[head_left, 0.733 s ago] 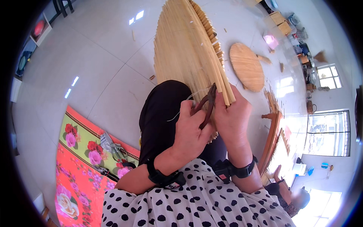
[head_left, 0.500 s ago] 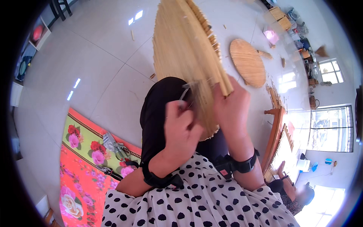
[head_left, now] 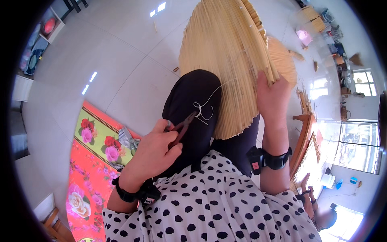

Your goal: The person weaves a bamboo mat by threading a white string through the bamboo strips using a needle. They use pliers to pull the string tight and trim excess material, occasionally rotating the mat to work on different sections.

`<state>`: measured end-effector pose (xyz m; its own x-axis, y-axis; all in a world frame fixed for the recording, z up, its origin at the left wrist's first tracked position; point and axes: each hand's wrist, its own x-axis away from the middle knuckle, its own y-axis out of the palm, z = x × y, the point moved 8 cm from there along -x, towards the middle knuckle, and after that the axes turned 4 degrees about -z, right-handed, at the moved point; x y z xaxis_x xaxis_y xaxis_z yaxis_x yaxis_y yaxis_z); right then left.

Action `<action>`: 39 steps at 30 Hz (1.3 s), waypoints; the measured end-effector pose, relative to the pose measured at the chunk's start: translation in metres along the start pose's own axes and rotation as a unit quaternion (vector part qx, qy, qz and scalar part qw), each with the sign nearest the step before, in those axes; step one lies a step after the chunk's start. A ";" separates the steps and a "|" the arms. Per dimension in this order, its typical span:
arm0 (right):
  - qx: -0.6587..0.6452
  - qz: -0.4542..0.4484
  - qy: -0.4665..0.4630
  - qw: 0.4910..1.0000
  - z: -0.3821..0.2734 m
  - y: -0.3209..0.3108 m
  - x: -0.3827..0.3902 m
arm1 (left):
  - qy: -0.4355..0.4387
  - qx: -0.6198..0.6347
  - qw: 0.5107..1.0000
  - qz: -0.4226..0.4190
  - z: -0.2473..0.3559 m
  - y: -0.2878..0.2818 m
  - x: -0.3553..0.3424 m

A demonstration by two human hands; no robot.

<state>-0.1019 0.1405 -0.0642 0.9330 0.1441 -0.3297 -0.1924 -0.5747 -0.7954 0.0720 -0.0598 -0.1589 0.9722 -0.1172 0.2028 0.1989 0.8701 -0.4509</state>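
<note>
A rounded panel of thin, pale bamboo-like sticks (head_left: 225,60) stands tilted against my knees. My right hand (head_left: 275,94) is closed around its thicker right edge. My left hand (head_left: 155,151) is wrapped around a pair of pliers (head_left: 184,128) over my dark-trousered left knee. At the pliers' jaws is a thin whitish wire or cord (head_left: 215,92), looped and curled, running up to the panel's face. Where it enters the sticks is too fine to make out.
Another round stick panel (head_left: 284,60) lies on the tiled floor behind mine. A flowered mat (head_left: 90,177) is at the left with a grey glove (head_left: 129,139) on it. To the right are a wooden frame (head_left: 302,141) and another person (head_left: 322,215).
My left hand has drawn back down and left from the panel with the pliers, and the looped wire or cord now shows. The panel and my right hand appear farther right.
</note>
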 end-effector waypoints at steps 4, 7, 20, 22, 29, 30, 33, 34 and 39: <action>0.035 -0.015 0.004 0.999 -0.006 0.002 0.000 | -0.009 -0.024 0.999 -0.021 -0.030 0.001 0.027; 0.118 -0.010 0.078 0.990 0.010 -0.002 0.003 | -0.002 0.084 0.996 -0.031 -0.105 -0.006 0.044; 0.022 -0.020 0.020 0.999 0.007 -0.003 0.007 | -0.440 -0.231 0.862 0.101 -0.497 0.111 0.205; 0.005 -0.009 0.014 1.000 0.006 -0.007 0.006 | -0.461 -0.221 0.852 0.109 -0.488 0.097 0.167; 0.018 -0.023 0.062 0.998 0.004 -0.010 0.011 | 0.012 -0.137 0.927 0.349 -0.085 -0.037 0.011; 0.020 -0.024 0.047 0.998 0.001 -0.009 0.011 | 0.079 -0.184 0.923 0.328 -0.036 -0.030 0.013; 0.015 -0.012 0.005 1.000 0.002 -0.004 0.013 | 0.228 -0.266 0.910 0.221 0.041 0.022 0.009; -0.003 -0.012 0.003 1.000 0.005 -0.003 0.015 | 0.220 -0.272 0.917 0.191 0.041 0.033 0.003; -0.029 -0.036 0.035 0.998 0.008 -0.004 0.014 | 0.184 -0.348 0.914 0.100 0.023 0.065 -0.016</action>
<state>-0.0904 0.1516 -0.0700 0.9632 0.1309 -0.2346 -0.1081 -0.6108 -0.7844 0.0665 0.0099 -0.1713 0.9480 -0.2537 -0.1923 -0.0813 0.3911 -0.9167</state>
